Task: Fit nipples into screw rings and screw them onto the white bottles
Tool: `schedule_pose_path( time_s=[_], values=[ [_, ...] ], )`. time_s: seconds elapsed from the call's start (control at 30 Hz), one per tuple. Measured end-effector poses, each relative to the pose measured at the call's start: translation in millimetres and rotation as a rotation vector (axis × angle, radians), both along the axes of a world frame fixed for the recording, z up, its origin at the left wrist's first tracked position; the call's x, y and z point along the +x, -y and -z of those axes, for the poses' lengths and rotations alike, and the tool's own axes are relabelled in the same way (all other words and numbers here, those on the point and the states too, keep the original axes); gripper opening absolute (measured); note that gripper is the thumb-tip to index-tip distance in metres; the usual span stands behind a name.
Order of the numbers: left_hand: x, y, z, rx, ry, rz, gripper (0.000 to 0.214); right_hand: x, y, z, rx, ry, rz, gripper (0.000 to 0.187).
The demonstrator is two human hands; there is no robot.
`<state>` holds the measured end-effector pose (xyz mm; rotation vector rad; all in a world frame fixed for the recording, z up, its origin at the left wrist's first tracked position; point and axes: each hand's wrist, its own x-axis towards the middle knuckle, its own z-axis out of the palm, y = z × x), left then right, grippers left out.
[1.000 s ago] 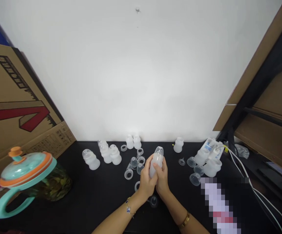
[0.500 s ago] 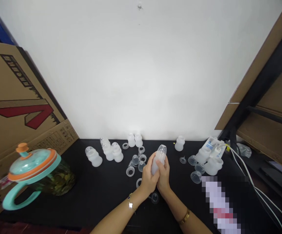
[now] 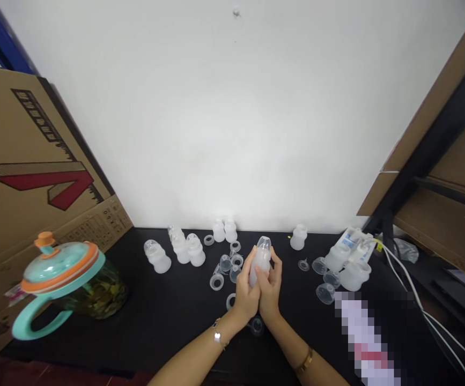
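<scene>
Between my two hands is a translucent white baby bottle [image 3: 260,264] with a clear dome cap on top, tilted slightly away from me. My left hand [image 3: 247,289] is wrapped round its left side, thumb across the front. Closed on the right side is my right hand [image 3: 271,287], its thumb also on the bottle. Left of my hands lie several screw rings [image 3: 216,282] and clear caps [image 3: 225,262]. Another ring [image 3: 230,302] is partly covered by my left wrist. A clear part [image 3: 257,326] lies below my hands, between the forearms.
Capped bottles [image 3: 160,260] stand at the left; two open bottles [image 3: 230,231] are by the wall. At right are a single bottle [image 3: 299,237], more bottles [image 3: 353,275], clear caps [image 3: 326,293] and white cables [image 3: 411,284]. A teal-lidded jug [image 3: 65,273] stands far left beside a cardboard box [image 3: 35,161].
The bottle has turned a little more upright in my hands, and my right fingers have shifted on it. The whole view has moved slightly.
</scene>
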<state>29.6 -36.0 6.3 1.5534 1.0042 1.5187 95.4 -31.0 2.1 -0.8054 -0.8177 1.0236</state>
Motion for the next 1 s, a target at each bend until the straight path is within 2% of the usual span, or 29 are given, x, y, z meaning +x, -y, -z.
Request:
schedule_pose_path(
  time_s=[0.57,0.8,1.0],
  values=[
    [1,1,-2.6,-0.012,-0.002,-0.026,0.056,-1,0,-0.6,-0.083,-0.079,0.002,0.051],
    [-1,1,-9.2,-0.03,-0.052,0.02,0.057,-4,2,1.1,-0.082,-0.065,0.045,0.054],
    [-3,-3,-2.9,0.012,-0.074,0.013,0.057,-4,1,13.5,-0.007,0.05,0.1,0.061]
  ],
)
